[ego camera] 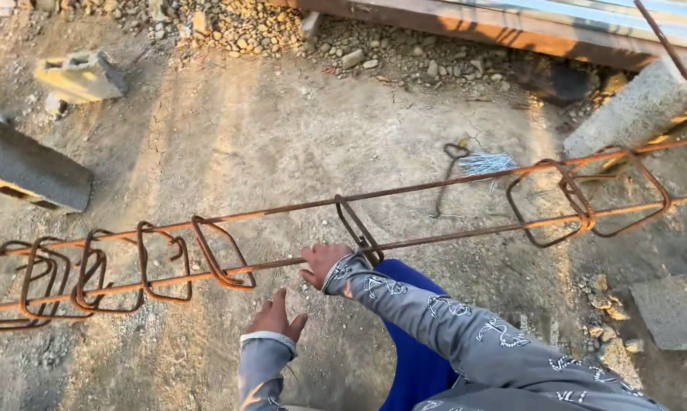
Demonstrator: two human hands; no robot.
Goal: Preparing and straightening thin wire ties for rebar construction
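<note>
Two long rusty steel bars [450, 237] run side by side across the dirt, threaded through several bent square stirrups. My right hand [322, 262] is closed around the near bar, right beside a dark stirrup [359, 228] that leans on both bars. My left hand [276, 315] hovers just below the near bar with its fingers spread, holding nothing. A group of stirrups [92, 278] crowds the left end, and others [587, 198] hang at the right.
A bundle of thin tie wire [487, 162] and a hooked tool [448, 171] lie on the ground behind the bars. Concrete blocks sit at left [31, 171], far left [81, 76] and right [640, 106]. Gravel and a steel beam [496, 27] line the top.
</note>
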